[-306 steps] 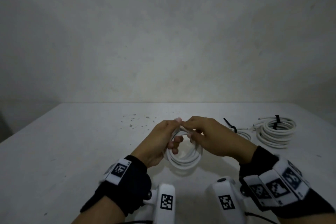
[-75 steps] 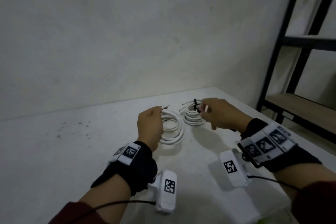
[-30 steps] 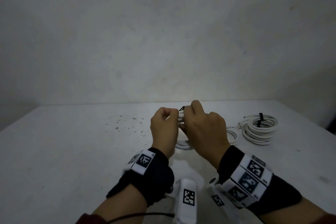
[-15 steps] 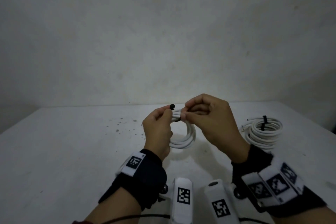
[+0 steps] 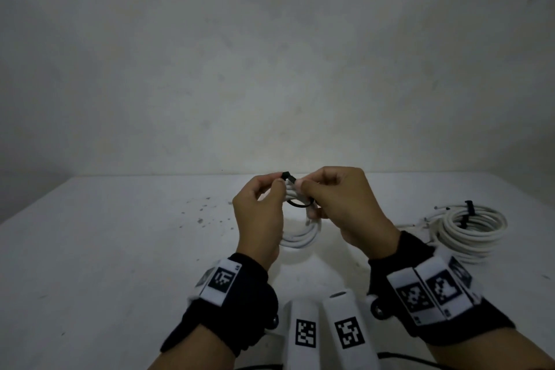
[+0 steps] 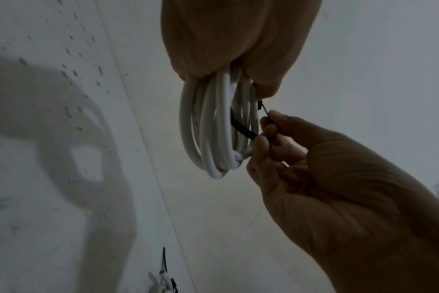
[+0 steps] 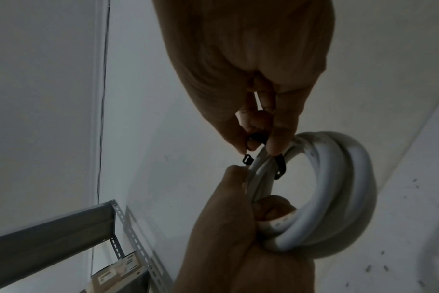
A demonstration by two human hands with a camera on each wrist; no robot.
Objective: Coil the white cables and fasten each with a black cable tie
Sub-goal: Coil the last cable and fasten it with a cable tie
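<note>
White table (image 5: pixel 120 249): two cable coils (image 5: pixel 300 237), two ties (image 5: pixel 295 204).

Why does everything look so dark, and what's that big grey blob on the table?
Head view: dim light, corners darkest. Left wrist view: the blob is a soft shadow of hand and coiled white cable on the white table. Right wrist view: the hands look murky and slightly blurred.

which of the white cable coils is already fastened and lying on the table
The coil at the right, resting on the table with a cinched black tie. The other coil is held up in both hands.
</note>
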